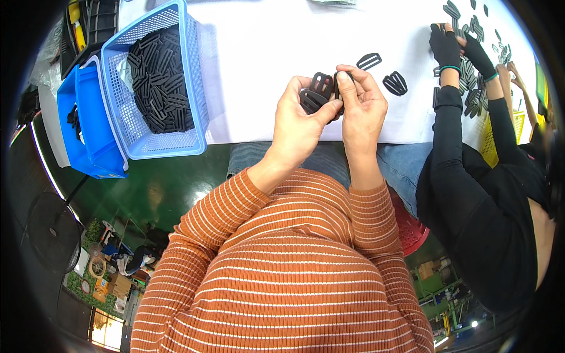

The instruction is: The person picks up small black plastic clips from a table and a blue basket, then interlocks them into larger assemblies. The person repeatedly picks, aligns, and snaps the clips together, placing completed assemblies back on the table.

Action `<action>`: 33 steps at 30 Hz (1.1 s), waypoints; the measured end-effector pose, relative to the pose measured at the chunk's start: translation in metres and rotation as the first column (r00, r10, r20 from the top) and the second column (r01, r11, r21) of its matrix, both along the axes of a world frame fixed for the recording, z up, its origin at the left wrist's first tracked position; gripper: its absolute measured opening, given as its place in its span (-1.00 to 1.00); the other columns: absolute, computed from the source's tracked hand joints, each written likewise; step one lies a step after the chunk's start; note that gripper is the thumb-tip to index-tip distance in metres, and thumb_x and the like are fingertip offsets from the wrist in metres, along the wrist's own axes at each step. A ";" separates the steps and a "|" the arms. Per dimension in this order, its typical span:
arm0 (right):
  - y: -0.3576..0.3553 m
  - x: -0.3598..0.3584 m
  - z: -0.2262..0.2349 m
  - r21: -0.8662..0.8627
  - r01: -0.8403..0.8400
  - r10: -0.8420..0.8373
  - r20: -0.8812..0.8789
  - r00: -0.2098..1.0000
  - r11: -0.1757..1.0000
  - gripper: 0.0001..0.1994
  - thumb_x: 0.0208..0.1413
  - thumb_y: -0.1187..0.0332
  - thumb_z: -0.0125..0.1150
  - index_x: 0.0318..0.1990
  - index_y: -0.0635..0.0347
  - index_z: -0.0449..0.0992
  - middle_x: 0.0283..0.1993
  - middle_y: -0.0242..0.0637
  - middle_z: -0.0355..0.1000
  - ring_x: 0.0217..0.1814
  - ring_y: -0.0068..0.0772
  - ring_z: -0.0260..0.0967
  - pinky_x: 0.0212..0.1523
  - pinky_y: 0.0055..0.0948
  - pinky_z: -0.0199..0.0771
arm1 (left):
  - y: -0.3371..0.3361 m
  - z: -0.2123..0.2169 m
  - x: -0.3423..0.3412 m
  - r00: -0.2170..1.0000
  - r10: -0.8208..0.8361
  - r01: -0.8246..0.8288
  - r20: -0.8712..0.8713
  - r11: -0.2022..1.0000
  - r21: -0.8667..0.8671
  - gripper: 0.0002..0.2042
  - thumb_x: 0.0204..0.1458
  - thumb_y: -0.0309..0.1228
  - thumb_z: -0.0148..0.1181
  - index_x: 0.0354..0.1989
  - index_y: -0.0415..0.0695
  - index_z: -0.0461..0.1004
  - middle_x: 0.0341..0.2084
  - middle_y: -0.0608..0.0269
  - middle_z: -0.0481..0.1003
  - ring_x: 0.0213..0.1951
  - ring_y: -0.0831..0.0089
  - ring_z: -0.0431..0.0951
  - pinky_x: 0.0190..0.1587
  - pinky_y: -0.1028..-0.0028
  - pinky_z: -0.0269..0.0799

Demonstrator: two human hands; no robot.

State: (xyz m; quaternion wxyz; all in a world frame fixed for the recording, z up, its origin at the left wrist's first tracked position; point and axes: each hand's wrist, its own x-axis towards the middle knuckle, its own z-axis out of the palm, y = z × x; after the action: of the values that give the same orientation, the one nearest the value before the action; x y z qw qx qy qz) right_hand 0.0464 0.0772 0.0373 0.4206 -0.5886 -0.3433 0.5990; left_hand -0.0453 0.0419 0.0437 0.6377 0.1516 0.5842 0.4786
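Observation:
Several black slotted strap buckles (314,101) are gathered in my left hand (296,117), its thumb and fingers closed round them. Close against it, my right hand (363,109) pinches another black buckle (338,88) between thumb and fingers, partly hidden by them. Both hands are held over the near edge of the white table (253,65). A single loose buckle (369,61) lies on the tabletop just beyond my right hand. To the right of that hand rests a small group of overlapping buckles (395,83).
A light blue mesh basket (200,100) full of black buckles stands at the left, with a bright blue bin (94,135) beside it. At the right, a co-worker's gloved hands (445,50) handle a spread-out pile of buckles (469,76). Farther right is a yellow basket (489,141).

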 end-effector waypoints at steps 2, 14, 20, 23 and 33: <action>0.002 0.002 -0.006 -0.074 -0.027 0.035 0.104 0.994 0.997 -0.85 0.14 0.41 0.10 -0.23 0.34 0.47 -0.41 -0.28 0.46 -0.44 -0.66 0.36 -0.48 -0.69 0.36 | 0.000 -0.001 0.002 1.000 -0.016 0.016 -0.017 1.000 -0.013 -0.73 -0.05 -0.59 0.23 -0.21 -0.25 0.29 -0.43 0.24 0.47 -0.39 0.59 0.49 -0.32 0.61 0.45; 0.011 0.033 0.018 -0.210 -0.149 0.124 -0.130 0.984 0.966 -0.60 0.24 0.18 -0.06 -0.04 0.40 0.43 -0.20 -0.15 0.49 -0.21 -0.49 0.45 -0.21 -0.54 0.45 | 0.008 -0.002 -0.025 0.968 -0.134 0.142 0.214 0.989 -0.026 -0.68 -0.02 -0.53 0.22 -0.10 -0.27 0.30 -0.34 0.19 0.50 -0.31 0.51 0.53 -0.27 0.54 0.48; 0.008 0.028 0.021 -0.180 -0.170 0.154 -0.100 0.983 0.969 -0.72 0.16 0.38 0.08 -0.03 0.34 0.46 -0.21 -0.26 0.48 -0.24 -0.57 0.41 -0.20 -0.57 0.45 | 0.009 0.000 -0.035 0.904 -0.092 0.121 0.418 0.992 -0.044 -0.71 0.16 -0.26 0.00 -0.10 -0.25 0.32 -0.28 0.17 0.49 -0.28 0.45 0.53 -0.18 0.40 0.53; 0.007 0.027 0.022 -0.166 -0.186 0.174 -0.086 0.981 0.968 -0.71 0.16 0.37 0.06 -0.01 0.35 0.45 -0.20 -0.25 0.47 -0.24 -0.57 0.42 -0.20 -0.57 0.45 | 0.008 0.002 -0.037 0.904 -0.067 0.085 0.423 0.996 -0.023 -0.67 0.20 -0.18 -0.12 -0.12 -0.24 0.33 -0.27 0.15 0.48 -0.24 0.42 0.53 -0.17 0.35 0.54; 0.005 0.024 0.023 -0.155 -0.167 0.161 -0.050 0.986 0.974 -0.72 0.18 0.40 0.03 0.00 0.33 0.44 -0.17 -0.22 0.47 -0.22 -0.55 0.43 -0.20 -0.56 0.46 | 0.008 0.002 -0.042 0.849 -0.061 0.084 0.525 0.996 -0.019 -0.59 0.23 -0.12 -0.26 -0.05 -0.27 0.23 -0.17 0.04 0.42 -0.16 0.32 0.52 -0.12 0.28 0.55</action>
State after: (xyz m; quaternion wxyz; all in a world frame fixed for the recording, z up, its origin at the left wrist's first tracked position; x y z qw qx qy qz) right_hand 0.0702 0.0821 0.0607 0.3280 -0.5786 -0.3340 0.6679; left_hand -0.0877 0.0501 0.0461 0.7933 0.0241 0.3920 0.4652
